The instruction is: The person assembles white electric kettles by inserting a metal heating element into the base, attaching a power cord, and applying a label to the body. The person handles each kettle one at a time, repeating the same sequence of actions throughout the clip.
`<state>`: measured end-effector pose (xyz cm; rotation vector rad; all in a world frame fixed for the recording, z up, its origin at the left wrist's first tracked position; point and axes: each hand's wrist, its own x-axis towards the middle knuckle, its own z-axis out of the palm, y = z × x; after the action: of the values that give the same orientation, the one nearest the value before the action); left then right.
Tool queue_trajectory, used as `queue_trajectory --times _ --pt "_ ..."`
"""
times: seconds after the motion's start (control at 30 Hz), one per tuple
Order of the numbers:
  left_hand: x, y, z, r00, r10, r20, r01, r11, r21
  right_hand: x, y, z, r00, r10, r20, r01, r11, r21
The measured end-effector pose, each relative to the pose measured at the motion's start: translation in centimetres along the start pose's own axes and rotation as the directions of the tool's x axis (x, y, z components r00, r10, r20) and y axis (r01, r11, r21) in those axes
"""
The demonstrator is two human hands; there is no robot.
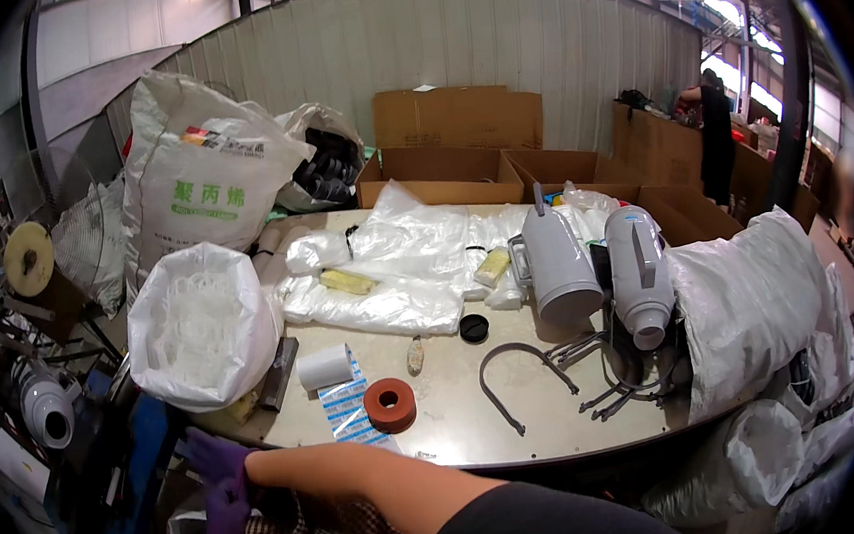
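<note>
Closest in, a dark sleeve and bare forearm reach across the bottom of the view toward the left, below the table edge. At its end the right hand wears a purple glove, fingers spread loosely and gripping nothing. Just under it is the left hand, also in a purple glove, pointing upward — whether it holds anything I cannot tell, since the lower part is hidden. Both hands sit low at the table's left corner, next to a big white sack stuffed with white plastic parts.

Up on the table, nearest the hands, a strip of blue-and-white labels lies beside an orange tape roll and a white paper roll. Further right — curved grey handles, then two grey jugs lying on their sides. Clear plastic bags pile up at the table's centre, cardboard boxes behind.
</note>
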<state>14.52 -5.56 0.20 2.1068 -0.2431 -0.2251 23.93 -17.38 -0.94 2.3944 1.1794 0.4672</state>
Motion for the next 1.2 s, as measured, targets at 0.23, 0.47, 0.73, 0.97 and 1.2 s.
queue_trajectory --times 0.23,0.47,0.73,0.97,1.2 --pt "2.3 4.9 3.5 0.885 0.459 -0.082 -0.259 0.629 0.733 -5.6 -2.4 -1.1 0.936 0.298 -0.185 -0.015 0.562 0.827" --pt "0.5 6.5 7.1 0.588 0.794 -0.154 -0.359 0.427 0.83 -6.6 -2.2 -2.4 0.895 0.41 -0.178 -0.036 0.463 0.886" --pt "-5.3 15.3 9.8 0.572 0.82 -0.029 -0.719 0.518 0.463 -4.9 -0.8 1.2 0.551 0.816 0.176 0.401 -0.444 0.801" --pt "-6.3 12.0 6.9 0.802 0.368 -0.47 -0.331 0.929 0.163 -8.4 4.5 2.3 0.575 0.61 0.545 0.817 -0.473 -0.331" --pt "-4.5 6.5 10.0 0.929 0.335 -0.159 -0.337 0.941 0.016 -11.6 1.7 -1.1 0.634 0.702 0.325 0.76 -0.489 -0.428"
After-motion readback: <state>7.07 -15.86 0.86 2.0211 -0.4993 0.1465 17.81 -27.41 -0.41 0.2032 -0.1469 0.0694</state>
